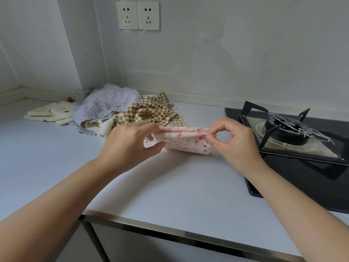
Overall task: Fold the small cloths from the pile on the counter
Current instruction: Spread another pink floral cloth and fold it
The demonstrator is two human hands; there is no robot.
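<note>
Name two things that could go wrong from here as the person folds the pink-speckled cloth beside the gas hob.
The right hand pinches only the top corner of the pink-speckled cloth; a slip could let the layers part and undo the fold. The cloth is held close to the gas hob; set down rightward, it might land on the pan support.

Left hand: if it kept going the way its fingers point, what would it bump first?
Probably the right hand, pinching the other end of the pink speckled cloth the left hand holds; depth unclear.
</note>
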